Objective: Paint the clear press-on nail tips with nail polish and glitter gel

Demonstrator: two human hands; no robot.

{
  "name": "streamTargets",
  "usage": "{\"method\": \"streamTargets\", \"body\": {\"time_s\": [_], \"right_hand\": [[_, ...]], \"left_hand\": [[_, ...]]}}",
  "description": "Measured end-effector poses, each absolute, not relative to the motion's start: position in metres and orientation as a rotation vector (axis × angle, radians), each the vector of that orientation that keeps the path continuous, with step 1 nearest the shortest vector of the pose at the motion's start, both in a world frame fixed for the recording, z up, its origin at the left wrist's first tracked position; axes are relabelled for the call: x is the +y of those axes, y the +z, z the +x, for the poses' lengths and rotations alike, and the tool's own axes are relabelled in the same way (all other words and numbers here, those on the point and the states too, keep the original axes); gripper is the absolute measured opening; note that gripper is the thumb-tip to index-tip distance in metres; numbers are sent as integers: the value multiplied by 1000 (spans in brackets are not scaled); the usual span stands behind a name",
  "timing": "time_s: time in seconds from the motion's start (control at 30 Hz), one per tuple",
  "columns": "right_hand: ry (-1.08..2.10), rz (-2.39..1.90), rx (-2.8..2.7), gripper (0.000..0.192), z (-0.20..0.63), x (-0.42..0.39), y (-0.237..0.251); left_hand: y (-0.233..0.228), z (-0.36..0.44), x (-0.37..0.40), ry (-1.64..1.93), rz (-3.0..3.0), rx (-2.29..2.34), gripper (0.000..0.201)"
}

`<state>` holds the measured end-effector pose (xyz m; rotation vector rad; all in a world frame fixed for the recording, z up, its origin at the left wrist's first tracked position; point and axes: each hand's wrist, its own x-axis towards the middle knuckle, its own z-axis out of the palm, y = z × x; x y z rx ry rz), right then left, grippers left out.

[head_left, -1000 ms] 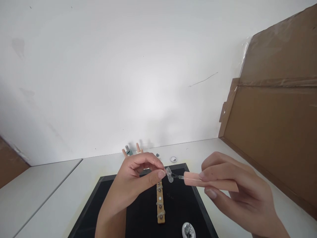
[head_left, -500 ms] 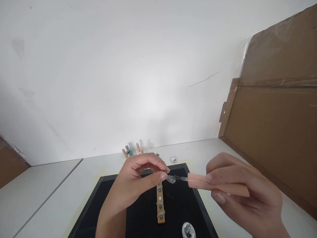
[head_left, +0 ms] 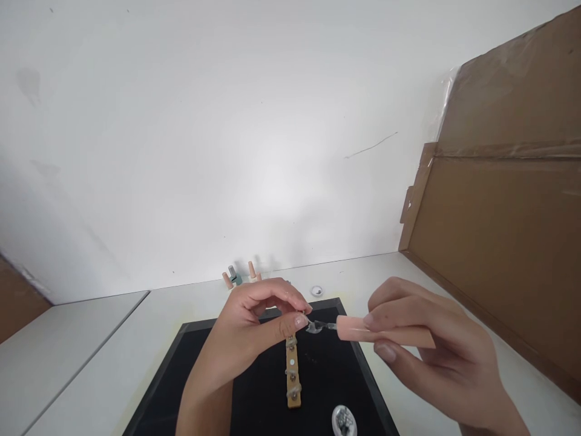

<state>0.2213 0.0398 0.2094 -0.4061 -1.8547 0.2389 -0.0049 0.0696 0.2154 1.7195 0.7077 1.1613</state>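
Observation:
My left hand (head_left: 261, 324) is closed in a pinch, thumb against fingertips, on a small clear false nail (head_left: 312, 329) that points right. My right hand (head_left: 440, 345) grips the long peach cap of a nail polish brush (head_left: 356, 329), held almost level. The bristles of the brush lie over the clear nail, seemingly touching it. Below my left fingers a narrow wooden strip (head_left: 293, 381) lies on the black mat (head_left: 258, 399), with several small clear pieces and metal dots along it.
A small white round dish (head_left: 344, 420) with dark bits sits on the mat's near right part, and another white dish (head_left: 316, 291) stands behind the mat. Several polish bottles (head_left: 235, 277) are by the white wall. A cardboard panel (head_left: 503, 212) stands at the right.
My right hand has shifted left with the brush, so its bristles reach farther over the clear nail. My left hand has stayed almost in place.

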Motion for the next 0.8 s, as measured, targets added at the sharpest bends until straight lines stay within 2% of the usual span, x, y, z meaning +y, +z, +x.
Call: {"method": "streamTargets", "body": {"time_s": [0.37,0.8], "right_hand": [[180,-412,-1823,25,224,40,209],[252,-432,-1912,27,224,39,212]], "left_hand": [[212,-12,70,1158,1765,751,10],[215,-5,69,1182,1781,743,9]]}}
